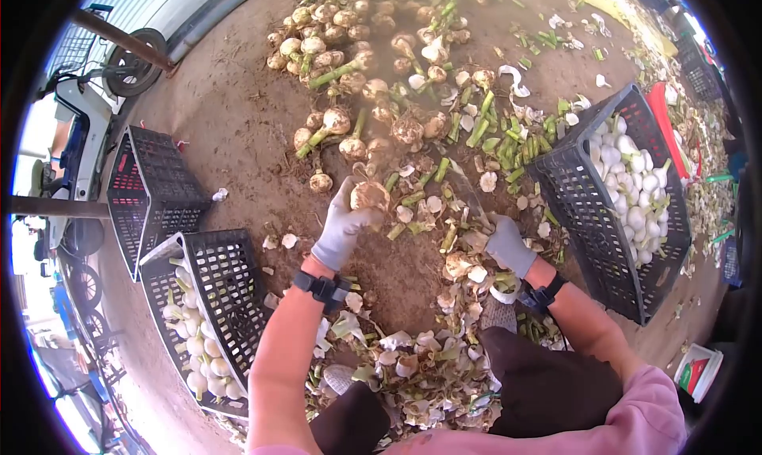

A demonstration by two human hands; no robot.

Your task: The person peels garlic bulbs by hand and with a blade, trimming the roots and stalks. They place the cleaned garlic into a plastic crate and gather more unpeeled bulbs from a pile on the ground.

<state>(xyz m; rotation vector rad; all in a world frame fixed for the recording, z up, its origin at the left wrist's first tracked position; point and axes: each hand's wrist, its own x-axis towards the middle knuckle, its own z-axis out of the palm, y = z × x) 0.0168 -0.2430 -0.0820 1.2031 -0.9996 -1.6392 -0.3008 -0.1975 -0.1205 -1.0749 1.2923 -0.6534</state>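
Note:
My gloved left hand is closed around an unpeeled garlic bulb, held above the soil in front of me. Off to its right, my gloved right hand grips a knife. The thin blade points forward and left, blurred against the scraps below. Beyond my left hand lies a pile of dirty garlic bulbs with roots and green stems. Cut green stem pieces are scattered past the knife, and papery peelings cover the ground between my feet.
A black crate at right holds white cleaned garlic. Another black crate at left also contains white garlic bulbs. Behind it stands a further crate. A white tub sits at far right, a scooter at far left.

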